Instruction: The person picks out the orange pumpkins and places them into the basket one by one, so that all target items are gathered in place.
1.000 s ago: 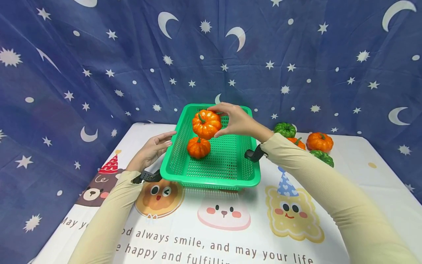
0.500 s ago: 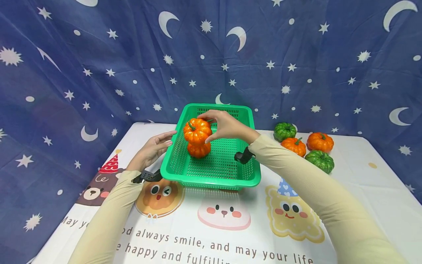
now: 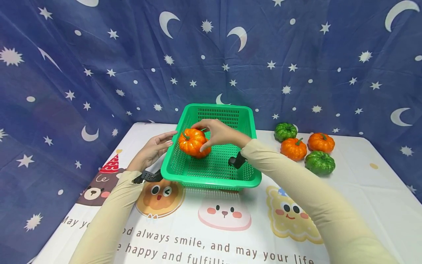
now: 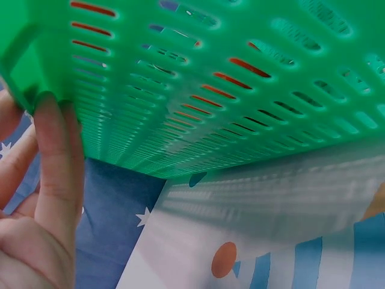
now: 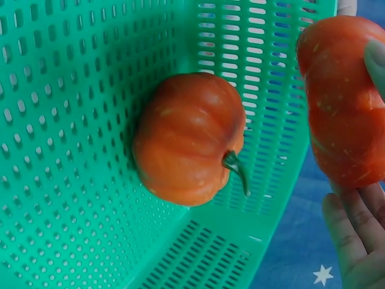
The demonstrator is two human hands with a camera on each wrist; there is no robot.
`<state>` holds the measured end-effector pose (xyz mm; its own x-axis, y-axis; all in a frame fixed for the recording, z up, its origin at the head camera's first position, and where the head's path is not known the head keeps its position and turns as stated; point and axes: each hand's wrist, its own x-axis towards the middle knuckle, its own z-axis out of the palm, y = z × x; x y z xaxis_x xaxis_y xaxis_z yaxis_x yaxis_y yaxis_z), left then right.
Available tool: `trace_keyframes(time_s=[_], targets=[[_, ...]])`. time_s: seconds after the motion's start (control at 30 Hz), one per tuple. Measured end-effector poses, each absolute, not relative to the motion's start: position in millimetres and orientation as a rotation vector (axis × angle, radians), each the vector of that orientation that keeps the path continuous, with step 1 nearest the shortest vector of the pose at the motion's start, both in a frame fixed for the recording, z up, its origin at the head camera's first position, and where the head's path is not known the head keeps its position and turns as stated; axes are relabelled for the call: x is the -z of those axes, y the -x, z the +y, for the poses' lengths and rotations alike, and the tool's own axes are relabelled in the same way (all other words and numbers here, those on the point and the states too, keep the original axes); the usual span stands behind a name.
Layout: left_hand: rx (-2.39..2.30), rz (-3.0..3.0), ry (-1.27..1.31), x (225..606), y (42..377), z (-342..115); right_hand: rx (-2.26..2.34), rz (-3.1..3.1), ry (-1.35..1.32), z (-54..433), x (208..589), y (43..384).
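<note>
My right hand (image 3: pixel 220 132) grips an orange pumpkin (image 3: pixel 191 143) between thumb and fingers, inside the left half of a green slotted basket (image 3: pixel 214 181). A second orange pumpkin (image 5: pixel 186 138) with a green stem lies in the basket; in the head view the held one mostly covers it. The right wrist view has the held pumpkin at its right edge, with fingers (image 5: pixel 355 223) against it. My left hand (image 3: pixel 152 149) touches the basket's left rim with its fingers extended. Seen from the left wrist, those fingers (image 4: pixel 57 150) meet the rim from outside.
To the basket's right sit two green pumpkins (image 3: pixel 285 132) and two orange pumpkins (image 3: pixel 293 149), grouped on the printed white tablecloth (image 3: pixel 356 183). A blue curtain (image 3: pixel 211 58) with moons and stars hangs behind the table.
My right hand has lowered the pumpkin leftward into the basket, in front of the other one from the head's view. My left hand has stayed at the rim.
</note>
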<state>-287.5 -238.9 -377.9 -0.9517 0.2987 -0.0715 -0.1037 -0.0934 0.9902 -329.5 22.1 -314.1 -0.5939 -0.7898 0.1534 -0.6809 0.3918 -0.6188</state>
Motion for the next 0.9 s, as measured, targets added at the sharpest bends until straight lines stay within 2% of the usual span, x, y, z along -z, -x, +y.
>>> trace_keyframes(time_s=[0.4,0.9], targets=[[-2.135,1.906,-0.229,378.1,286.6,-237.9,0.805,2.481,1.286,17.2,322.6,328.5],[-2.146,1.891,-0.222,378.5,287.4,-238.9,0.927,2.508,1.22,22.3,319.8,346.1]])
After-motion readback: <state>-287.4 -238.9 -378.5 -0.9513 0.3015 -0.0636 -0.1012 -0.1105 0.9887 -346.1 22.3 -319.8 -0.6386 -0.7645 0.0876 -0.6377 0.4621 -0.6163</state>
